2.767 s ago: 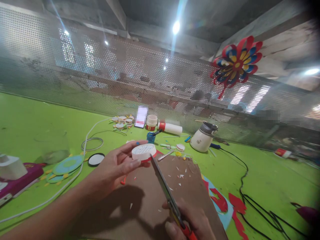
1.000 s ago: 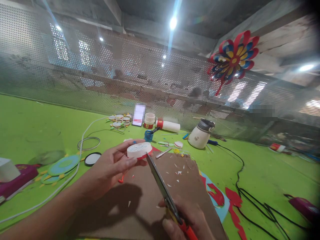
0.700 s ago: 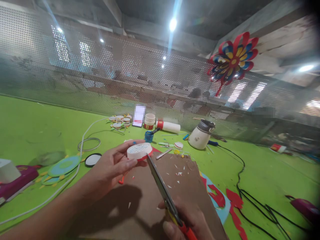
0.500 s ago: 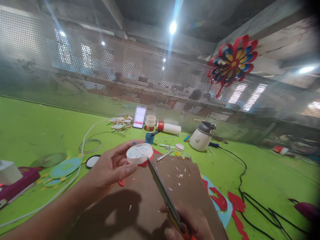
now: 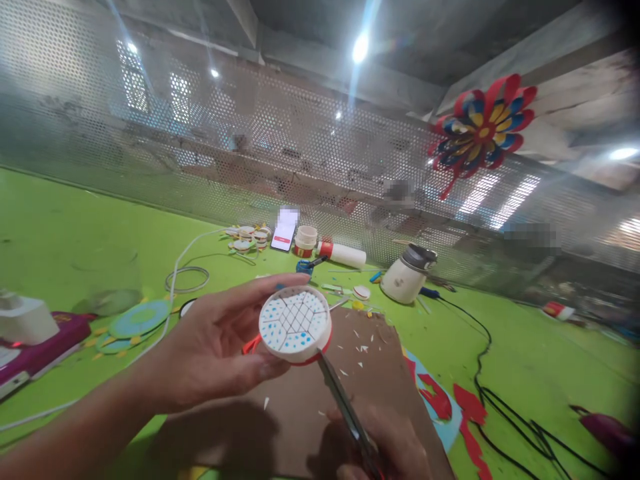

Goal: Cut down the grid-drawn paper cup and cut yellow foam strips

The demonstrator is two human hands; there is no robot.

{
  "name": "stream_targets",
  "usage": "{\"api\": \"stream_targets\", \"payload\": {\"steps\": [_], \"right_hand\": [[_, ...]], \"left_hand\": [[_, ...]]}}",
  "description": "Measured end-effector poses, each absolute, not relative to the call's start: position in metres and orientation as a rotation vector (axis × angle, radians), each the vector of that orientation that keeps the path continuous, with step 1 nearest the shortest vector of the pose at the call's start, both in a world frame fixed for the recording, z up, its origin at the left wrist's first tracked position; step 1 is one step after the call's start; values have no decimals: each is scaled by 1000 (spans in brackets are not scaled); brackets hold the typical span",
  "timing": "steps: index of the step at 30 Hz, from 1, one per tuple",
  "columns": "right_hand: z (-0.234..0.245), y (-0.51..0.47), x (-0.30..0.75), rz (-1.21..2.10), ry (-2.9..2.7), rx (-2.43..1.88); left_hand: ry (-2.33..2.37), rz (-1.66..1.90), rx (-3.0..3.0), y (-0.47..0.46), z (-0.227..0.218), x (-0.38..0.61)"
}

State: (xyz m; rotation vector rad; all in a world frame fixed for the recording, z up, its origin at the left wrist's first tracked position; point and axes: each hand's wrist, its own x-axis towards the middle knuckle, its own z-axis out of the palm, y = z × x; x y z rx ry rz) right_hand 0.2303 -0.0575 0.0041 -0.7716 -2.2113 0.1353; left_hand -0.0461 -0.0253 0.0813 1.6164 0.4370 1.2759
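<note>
White disc (image 5: 294, 323) (blue-dotted, dark-gridded)

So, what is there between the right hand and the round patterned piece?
The scissors, in the right hand, extend to the lower rim of the round patterned piece, in the head view.

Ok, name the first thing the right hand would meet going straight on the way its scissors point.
The round white piece in the left hand: the scissors in the right hand have their tip at its lower-right edge, though depth leaves contact unclear.

Left hand (image 5: 213, 343) cupped; right hand (image 5: 387, 437) seemingly clenched.
</note>
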Motion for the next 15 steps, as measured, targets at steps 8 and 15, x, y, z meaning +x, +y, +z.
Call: {"api": "stream_targets", "payload": {"steps": [8,15], "right_hand": [[7,-59,227,249,-2276,-834],[3,-69,227,274,-2290,-1013]], "left_hand": [[424,1287,1588,-29,85,-44],[591,1357,1369,-37,92,-35]]}}
